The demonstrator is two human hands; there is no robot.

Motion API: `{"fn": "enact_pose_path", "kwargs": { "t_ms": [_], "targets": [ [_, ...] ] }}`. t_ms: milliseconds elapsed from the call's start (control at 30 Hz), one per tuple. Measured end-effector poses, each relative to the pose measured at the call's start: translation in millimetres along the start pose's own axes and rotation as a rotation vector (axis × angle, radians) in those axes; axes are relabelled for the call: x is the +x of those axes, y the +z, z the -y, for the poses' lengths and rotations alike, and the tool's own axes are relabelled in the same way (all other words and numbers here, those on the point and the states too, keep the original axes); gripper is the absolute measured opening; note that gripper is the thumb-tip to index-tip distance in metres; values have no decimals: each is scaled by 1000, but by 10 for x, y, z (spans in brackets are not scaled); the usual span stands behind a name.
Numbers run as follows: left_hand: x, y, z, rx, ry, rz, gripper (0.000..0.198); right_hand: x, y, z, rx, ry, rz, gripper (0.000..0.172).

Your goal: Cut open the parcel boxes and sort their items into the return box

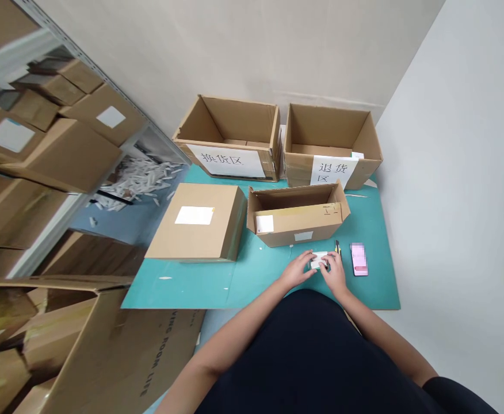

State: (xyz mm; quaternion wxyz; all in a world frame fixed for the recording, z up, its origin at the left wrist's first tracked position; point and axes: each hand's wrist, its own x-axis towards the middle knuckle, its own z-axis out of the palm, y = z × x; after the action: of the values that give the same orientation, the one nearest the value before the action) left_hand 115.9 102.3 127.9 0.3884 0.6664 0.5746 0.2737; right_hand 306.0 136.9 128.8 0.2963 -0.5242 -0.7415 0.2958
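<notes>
A small white packet (319, 260) with some green at its edge is held between my two hands near the front of the teal table (200, 284). My left hand (297, 270) grips its left side, and my right hand (335, 274) has its fingers on the right side. Just beyond the hands stands an open narrow carton (299, 221) with white labels. A yellow and black cutter (338, 247) lies right behind my right hand, partly hidden by it. To the right, a phone (359, 259) lies with its screen lit.
A closed carton (195, 230) sits on the table's left. Two open boxes with handwritten signs, one left (230, 160) and one right (333, 169), stand along the back wall. Shelves of cartons (75, 146) are at far left, with a large open box (118, 351) below.
</notes>
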Motion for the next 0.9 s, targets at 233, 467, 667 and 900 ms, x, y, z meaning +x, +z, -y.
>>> {"fn": "enact_pose_path", "kwargs": {
  "t_ms": [233, 467, 667, 900],
  "targets": [
    [-8, 37, 20, -31, 2, -15, 47, -10, 32, -14, 62, 64, -12, 16],
    [46, 142, 77, -203, -33, -127, 39, -3, 85, -31, 129, 113, -30, 15],
    [115, 167, 28, -271, -115, -177, 29, -23, 164, -78, 258, 200, -51, 38],
    [109, 181, 17, -264, -131, -187, 33, -75, 227, -108, 279, 217, -50, 43]
  ]
}}
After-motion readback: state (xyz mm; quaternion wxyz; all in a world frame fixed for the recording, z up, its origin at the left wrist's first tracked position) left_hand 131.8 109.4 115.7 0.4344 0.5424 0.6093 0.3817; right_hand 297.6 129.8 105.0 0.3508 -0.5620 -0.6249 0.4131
